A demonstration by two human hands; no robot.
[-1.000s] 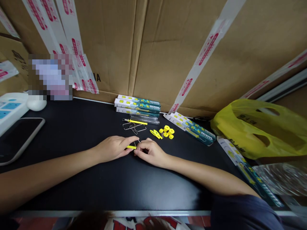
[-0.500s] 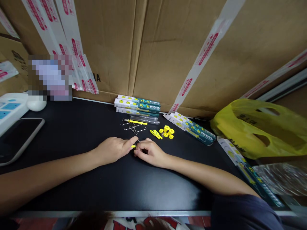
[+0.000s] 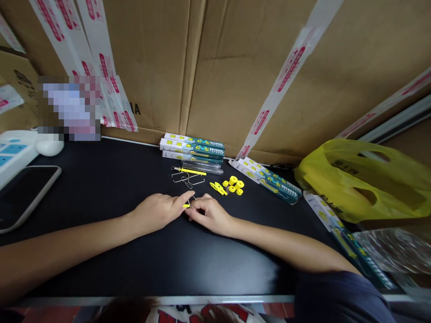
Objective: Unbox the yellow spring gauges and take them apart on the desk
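Observation:
My left hand (image 3: pixel 161 211) is closed on a small yellow plastic piece (image 3: pixel 186 206), most of it hidden by the fingers. My right hand (image 3: pixel 212 213) pinches a thin bent metal wire hook (image 3: pixel 189 202), whose end meets the yellow piece between the two hands. Just beyond the hands lie several bent wire hooks (image 3: pixel 187 179) and a yellow rod with a metal end (image 3: pixel 193 171). Clear plastic tubes (image 3: pixel 205 167) lie behind the rod. To the right are flat yellow pieces (image 3: pixel 218 188), small yellow caps (image 3: pixel 233 181) and some small springs (image 3: pixel 227 190).
Slim printed boxes (image 3: pixel 191 146) are stacked at the back, with more boxes (image 3: pixel 269 179) to the right and one long box (image 3: pixel 348 240) farther right. A yellow plastic bag (image 3: pixel 363 179) sits beside it. A phone (image 3: pixel 27 195) and a white power strip (image 3: pixel 16 154) are at left.
Both hands stay together in almost the same spot. The wire between them has tilted slightly, and the right fingertips have shifted a little.

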